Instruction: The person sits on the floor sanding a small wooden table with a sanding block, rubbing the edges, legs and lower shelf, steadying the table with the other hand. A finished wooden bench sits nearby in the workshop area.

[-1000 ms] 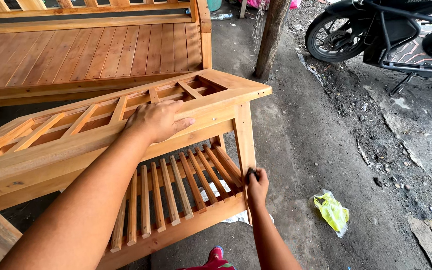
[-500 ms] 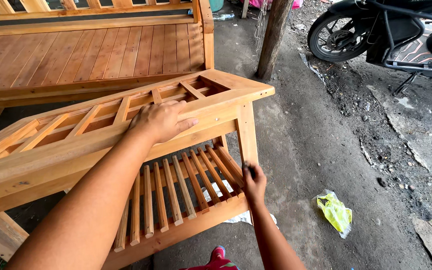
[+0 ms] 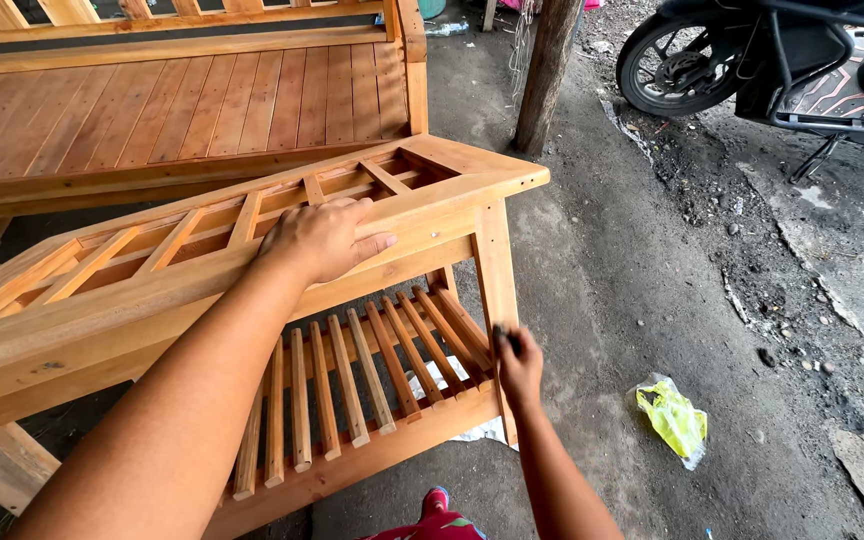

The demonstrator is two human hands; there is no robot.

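- My right hand (image 3: 519, 368) is nearest, low by the front leg (image 3: 498, 300) of the wooden bench frame (image 3: 202, 300). Fingers curled tight round a small dark thing (image 3: 505, 338), pressed against the leg's lower part. Can't tell what the thing is.
- Slatted lower shelf (image 3: 352, 380) sits just left of that hand, slats running front to back, a scrap of white paper (image 3: 442, 378) showing under them.
- My left hand (image 3: 324, 238) lies flat on the frame's top rail, fingers together and stretched out, palm down, near the right end of the top.
- Top of the frame is an open lattice of short angled bars (image 3: 252, 215), just behind my left hand.
- Yellow-green plastic bag (image 3: 672, 418) on the concrete floor, right of the frame, well apart from it.
- Beyond the frame: a bigger wooden bench (image 3: 182, 110) with a plank seat.
- Far right: wooden post (image 3: 547, 70), then a parked motorcycle (image 3: 752, 60).
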